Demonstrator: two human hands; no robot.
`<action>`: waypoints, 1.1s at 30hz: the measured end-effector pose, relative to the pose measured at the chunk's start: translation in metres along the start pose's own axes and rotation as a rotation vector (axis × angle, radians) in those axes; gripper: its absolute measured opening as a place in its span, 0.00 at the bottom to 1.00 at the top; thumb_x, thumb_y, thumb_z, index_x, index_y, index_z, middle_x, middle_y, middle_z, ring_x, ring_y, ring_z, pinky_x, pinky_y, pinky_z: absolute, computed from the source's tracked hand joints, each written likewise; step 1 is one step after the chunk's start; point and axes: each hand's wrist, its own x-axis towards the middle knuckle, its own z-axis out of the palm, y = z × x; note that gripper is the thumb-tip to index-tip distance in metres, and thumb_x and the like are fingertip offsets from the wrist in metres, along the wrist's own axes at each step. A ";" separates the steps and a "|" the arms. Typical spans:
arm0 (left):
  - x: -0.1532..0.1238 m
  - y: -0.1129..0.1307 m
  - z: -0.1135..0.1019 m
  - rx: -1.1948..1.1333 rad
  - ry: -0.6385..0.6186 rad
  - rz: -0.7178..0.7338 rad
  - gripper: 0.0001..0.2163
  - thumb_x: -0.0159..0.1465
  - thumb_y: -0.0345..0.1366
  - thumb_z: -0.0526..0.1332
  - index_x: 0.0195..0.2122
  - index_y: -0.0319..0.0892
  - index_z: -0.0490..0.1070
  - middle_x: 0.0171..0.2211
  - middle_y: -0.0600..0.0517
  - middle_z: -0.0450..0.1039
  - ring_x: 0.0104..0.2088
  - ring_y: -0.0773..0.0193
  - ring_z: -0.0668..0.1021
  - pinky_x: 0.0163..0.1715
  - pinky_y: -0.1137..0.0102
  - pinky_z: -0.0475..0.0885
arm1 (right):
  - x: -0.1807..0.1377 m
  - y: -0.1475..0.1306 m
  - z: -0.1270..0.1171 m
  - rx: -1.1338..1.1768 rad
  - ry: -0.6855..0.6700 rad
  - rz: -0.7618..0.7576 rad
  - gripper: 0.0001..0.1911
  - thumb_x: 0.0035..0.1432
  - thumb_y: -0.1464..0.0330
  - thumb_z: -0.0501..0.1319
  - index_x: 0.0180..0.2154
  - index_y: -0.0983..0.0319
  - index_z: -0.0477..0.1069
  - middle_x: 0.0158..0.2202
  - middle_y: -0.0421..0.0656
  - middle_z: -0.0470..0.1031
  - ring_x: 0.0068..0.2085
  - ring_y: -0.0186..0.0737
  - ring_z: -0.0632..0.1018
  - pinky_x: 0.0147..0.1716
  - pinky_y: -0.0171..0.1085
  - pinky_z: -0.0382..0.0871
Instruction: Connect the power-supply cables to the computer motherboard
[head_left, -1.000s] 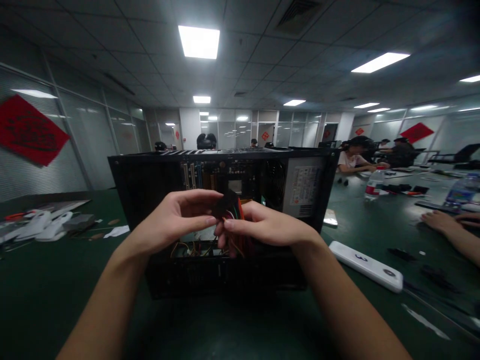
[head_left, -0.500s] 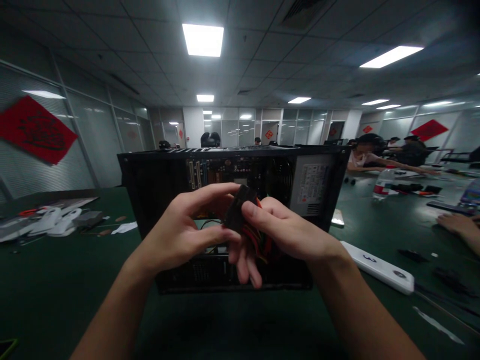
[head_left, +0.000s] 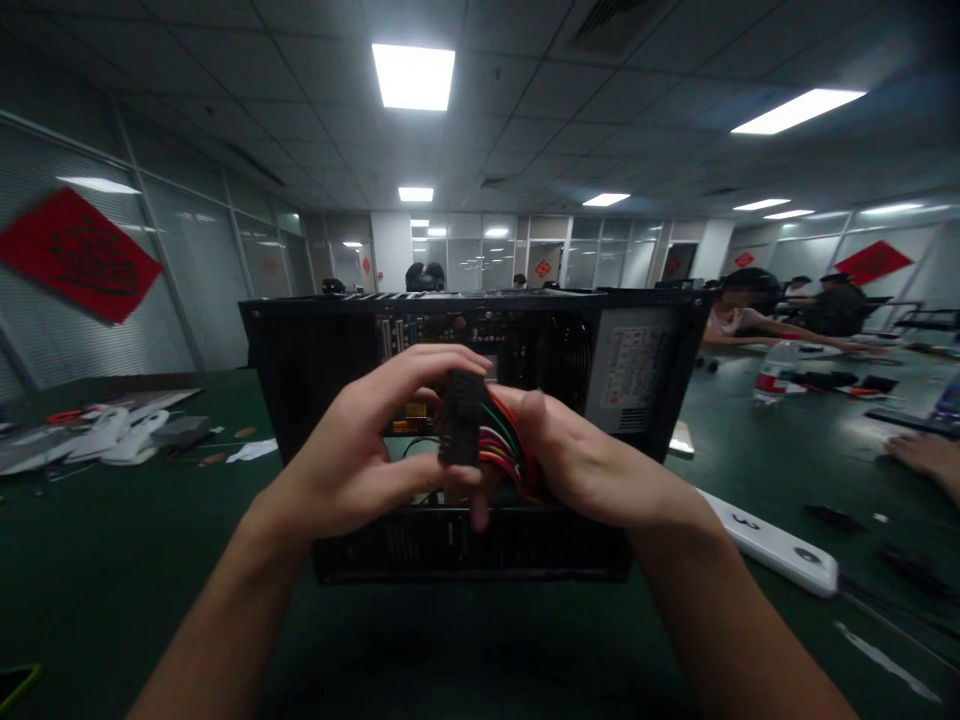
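Between my hands is a wide black power connector (head_left: 460, 420) with a bundle of coloured wires (head_left: 504, 440) running out of its right side. My left hand (head_left: 375, 430) pinches the connector by its top and bottom ends, between fingers and thumb. My right hand (head_left: 581, 450) is closed around the wires just behind the connector, its thumb raised. Behind them an open computer case (head_left: 300, 350) lies on its side, showing a motherboard (head_left: 465, 328), a round fan (head_left: 570, 350) and a silver power supply (head_left: 634, 370). My hands hide the middle of the case.
On the green table (head_left: 187, 560), a white power strip (head_left: 780, 545) and a bottle (head_left: 776, 370) stand to the right. White items and a grey block (head_left: 180, 432) lie at left. Another person's hand (head_left: 926, 455) rests at the right edge; a person (head_left: 742, 310) works farther back.
The connector has turned from tilted to nearly upright and shifted slightly left. My right thumb has come off its face, and more of the coloured wires now show.
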 end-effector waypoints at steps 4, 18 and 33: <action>0.000 -0.003 -0.006 0.151 0.048 0.053 0.25 0.54 0.38 0.72 0.54 0.46 0.71 0.54 0.45 0.73 0.54 0.52 0.75 0.54 0.61 0.72 | 0.003 -0.006 -0.002 0.026 0.110 -0.062 0.20 0.63 0.54 0.61 0.45 0.63 0.72 0.34 0.40 0.76 0.33 0.33 0.78 0.36 0.32 0.72; -0.001 -0.003 0.025 -0.071 0.124 0.076 0.26 0.50 0.37 0.74 0.50 0.44 0.71 0.52 0.43 0.74 0.51 0.52 0.76 0.50 0.60 0.74 | 0.010 0.007 0.004 0.290 0.144 -0.054 0.09 0.54 0.66 0.66 0.30 0.66 0.73 0.27 0.39 0.73 0.26 0.30 0.72 0.27 0.29 0.66; 0.000 0.004 0.023 -0.169 0.075 0.099 0.28 0.49 0.33 0.75 0.53 0.45 0.73 0.53 0.44 0.74 0.53 0.50 0.76 0.53 0.60 0.73 | 0.009 0.018 0.002 0.221 -0.014 -0.173 0.15 0.59 0.59 0.61 0.34 0.66 0.73 0.29 0.42 0.71 0.29 0.33 0.71 0.25 0.30 0.66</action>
